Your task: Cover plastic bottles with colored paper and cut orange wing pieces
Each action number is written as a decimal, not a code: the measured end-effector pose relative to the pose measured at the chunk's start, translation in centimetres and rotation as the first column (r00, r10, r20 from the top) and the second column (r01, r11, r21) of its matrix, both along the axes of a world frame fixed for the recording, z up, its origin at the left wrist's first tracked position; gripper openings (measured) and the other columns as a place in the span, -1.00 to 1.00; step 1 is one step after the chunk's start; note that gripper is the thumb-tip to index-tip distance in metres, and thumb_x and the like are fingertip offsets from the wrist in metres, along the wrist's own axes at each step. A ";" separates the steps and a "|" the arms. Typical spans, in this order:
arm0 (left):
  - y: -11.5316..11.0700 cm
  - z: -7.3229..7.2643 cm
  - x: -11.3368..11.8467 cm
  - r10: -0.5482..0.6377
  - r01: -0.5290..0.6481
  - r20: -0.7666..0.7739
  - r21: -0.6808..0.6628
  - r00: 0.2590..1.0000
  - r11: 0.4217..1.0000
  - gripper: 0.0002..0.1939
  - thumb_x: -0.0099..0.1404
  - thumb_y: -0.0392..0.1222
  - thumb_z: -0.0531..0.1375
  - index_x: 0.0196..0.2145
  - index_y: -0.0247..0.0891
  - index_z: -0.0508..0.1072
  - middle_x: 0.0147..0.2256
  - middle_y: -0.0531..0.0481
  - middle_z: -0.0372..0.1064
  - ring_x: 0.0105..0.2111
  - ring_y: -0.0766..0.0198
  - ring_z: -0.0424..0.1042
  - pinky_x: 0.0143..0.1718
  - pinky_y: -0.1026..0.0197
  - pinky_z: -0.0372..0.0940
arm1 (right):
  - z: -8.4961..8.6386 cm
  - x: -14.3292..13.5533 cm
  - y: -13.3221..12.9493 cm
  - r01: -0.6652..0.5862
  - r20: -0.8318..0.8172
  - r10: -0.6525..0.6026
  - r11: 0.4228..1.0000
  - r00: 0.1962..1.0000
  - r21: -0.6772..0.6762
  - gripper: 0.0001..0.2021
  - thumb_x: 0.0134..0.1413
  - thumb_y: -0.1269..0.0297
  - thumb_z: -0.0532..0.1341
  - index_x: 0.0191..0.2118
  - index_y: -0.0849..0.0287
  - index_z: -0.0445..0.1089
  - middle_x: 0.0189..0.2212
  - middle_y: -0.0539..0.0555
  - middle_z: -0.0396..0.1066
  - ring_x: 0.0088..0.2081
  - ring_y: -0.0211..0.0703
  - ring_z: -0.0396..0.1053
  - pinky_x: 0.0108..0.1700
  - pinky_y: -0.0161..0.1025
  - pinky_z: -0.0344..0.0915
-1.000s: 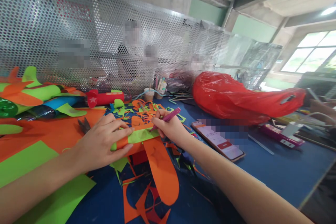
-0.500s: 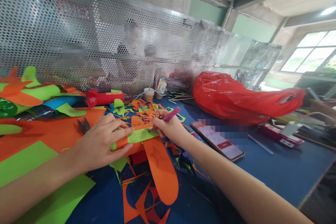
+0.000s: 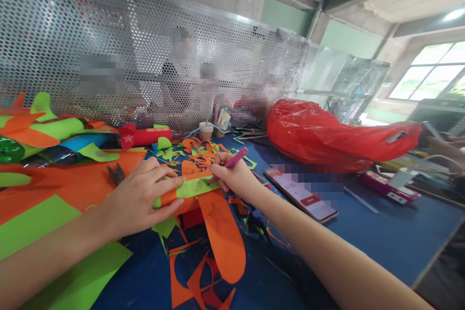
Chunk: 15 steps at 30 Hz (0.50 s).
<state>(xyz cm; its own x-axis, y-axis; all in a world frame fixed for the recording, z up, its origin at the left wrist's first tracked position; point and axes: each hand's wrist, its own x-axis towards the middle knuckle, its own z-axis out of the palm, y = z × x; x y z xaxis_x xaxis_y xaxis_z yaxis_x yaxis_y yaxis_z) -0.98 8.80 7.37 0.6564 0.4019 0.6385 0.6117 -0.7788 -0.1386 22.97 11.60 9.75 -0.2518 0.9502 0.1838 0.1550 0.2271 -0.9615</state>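
An orange and green paper-covered body point(image 3: 192, 187) lies in front of me, with a long rounded orange wing point(image 3: 225, 240) reaching toward the near side and a shorter rounded piece on the far side. My left hand point(image 3: 145, 193) grips the body's left end, thumb on the near side and fingers over the top. In my right hand point(image 3: 232, 174) is a purple marker point(image 3: 237, 157), held in a writing grip. Its tip meets the green strip near the body's right end. Under my left fingers part of the body is hidden.
Scissors point(image 3: 116, 173) lie behind my left hand. Paper scraps point(image 3: 192, 150) surround the body. A phone point(image 3: 301, 193) and a red plastic bag point(image 3: 316, 131) are at right. Decorated bottles point(image 3: 65, 131) line the back left. Behind a perforated metal screen point(image 3: 232, 53) are several people.
The marker tip and my right hand have shifted very slightly. The orange wing's near end has moved a little to the left. My left hand keeps its hold.
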 end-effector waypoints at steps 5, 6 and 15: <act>0.1 -0.1 -0.1 -0.019 0.019 -0.018 0.018 1.000 1.000 -0.73 0.41 -0.09 0.18 -0.04 -0.26 0.53 -0.15 -0.15 0.50 -0.25 0.07 0.33 -0.15 -0.03 0.26 | -0.1 0.1 0.1 0.000 0.026 0.000 1.000 1.000 -0.001 -0.68 0.03 0.58 0.15 -0.60 0.08 0.11 -0.91 -0.30 0.08 -0.83 -0.45 0.02 -0.53 -0.44 0.28; 0.1 -0.1 -0.1 -0.016 0.017 -0.019 0.018 1.000 1.000 -0.73 0.42 -0.09 0.17 -0.04 -0.27 0.53 -0.15 -0.15 0.50 -0.25 0.06 0.33 -0.15 -0.03 0.26 | 0.0 0.1 0.0 -0.002 0.021 0.002 1.000 1.000 -0.001 -0.68 0.04 0.58 0.15 -0.60 0.08 0.11 -0.91 -0.30 0.08 -0.82 -0.45 0.03 -0.50 -0.43 0.30; 0.1 0.0 -0.1 -0.018 0.018 -0.023 0.007 1.000 1.000 -0.74 0.42 -0.10 0.18 -0.04 -0.26 0.53 -0.14 -0.16 0.49 -0.24 0.06 0.34 -0.15 -0.03 0.25 | 0.2 0.0 -0.1 0.009 0.011 -0.009 1.000 1.000 -0.007 -0.68 0.03 0.58 0.14 -0.60 0.09 0.11 -0.90 -0.29 0.08 -0.82 -0.45 0.02 -0.57 -0.47 0.22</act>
